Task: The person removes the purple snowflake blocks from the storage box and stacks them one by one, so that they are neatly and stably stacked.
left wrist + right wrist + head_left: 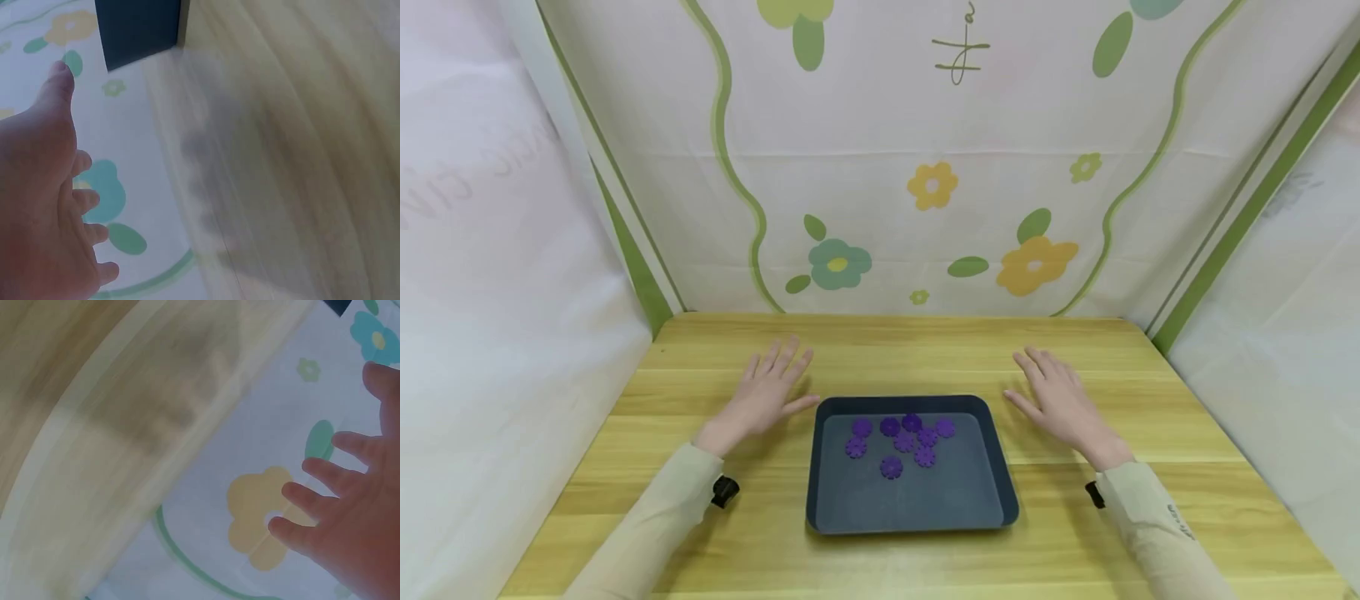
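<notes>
My left hand [760,396] and right hand [1063,408] are both spread wide, fingers extended, holding nothing, one on each side of a dark blue-grey rectangular tray [850,510] on the yellowish wood-grain table [760,550]. The small purple scalloped, flower-shaped discs [891,468] lie inside that tray, mostly gathered towards its far side, a few overlapping or touching. As I judge it, all of them are laid in the tray and no handling is under way; whether anything remains, I cannot tell. Looping script on the flower-printed white cloth [865,108] and dark lettering on my beige right sleeve [1150,517] are unreadable to me.
</notes>
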`<act>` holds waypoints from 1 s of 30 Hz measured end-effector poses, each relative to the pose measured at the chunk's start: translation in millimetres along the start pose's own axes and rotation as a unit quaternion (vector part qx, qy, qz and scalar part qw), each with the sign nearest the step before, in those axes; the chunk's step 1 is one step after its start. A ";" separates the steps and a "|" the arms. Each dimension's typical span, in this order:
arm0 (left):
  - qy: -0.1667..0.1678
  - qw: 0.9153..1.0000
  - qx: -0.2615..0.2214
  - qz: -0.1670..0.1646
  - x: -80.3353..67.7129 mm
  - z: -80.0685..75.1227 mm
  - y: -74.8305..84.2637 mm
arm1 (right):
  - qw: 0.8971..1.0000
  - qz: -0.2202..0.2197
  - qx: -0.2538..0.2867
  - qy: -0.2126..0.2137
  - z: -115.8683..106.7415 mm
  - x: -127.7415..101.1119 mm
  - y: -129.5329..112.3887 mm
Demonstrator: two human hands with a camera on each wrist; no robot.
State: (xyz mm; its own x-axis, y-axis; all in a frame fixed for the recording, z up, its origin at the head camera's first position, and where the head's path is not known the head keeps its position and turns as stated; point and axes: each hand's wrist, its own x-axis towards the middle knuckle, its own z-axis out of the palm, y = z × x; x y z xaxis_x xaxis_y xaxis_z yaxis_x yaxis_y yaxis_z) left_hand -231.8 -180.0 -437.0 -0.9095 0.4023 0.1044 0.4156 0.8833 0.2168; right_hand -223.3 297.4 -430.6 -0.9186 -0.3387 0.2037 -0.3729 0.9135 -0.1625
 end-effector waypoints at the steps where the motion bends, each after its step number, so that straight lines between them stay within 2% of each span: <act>1: -0.001 1.000 0.000 0.006 -0.9 0.8 1.7 | 1.000 -0.009 0.001 0.005 -0.3 0.4 -2.4; 5: -0.003 1.000 -0.005 0.026 -5.2 3.3 8.8 | 0.999 -0.031 0.018 0.008 -0.1 2.4 -11.2; 13: -0.012 0.998 -0.011 0.059 -10.2 8.7 21.7 | 0.997 -0.036 0.063 -0.014 0.5 3.3 -23.5; 20: -0.021 0.995 -0.005 0.095 -12.5 11.3 29.0 | 0.993 -0.062 0.100 -0.013 1.1 3.3 -29.3; 30: -0.002 0.990 0.026 0.137 -16.3 15.2 33.2 | 0.985 -0.076 0.150 -0.037 0.5 7.2 -35.2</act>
State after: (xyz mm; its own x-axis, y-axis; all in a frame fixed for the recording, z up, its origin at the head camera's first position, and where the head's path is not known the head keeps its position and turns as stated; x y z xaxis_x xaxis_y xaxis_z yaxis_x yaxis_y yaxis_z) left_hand -203.2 -153.6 -446.2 -0.7626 0.6296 0.1484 0.6462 0.7519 0.1310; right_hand -216.8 262.7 -423.9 -0.8522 -0.4921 0.1780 -0.5184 0.7476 -0.4152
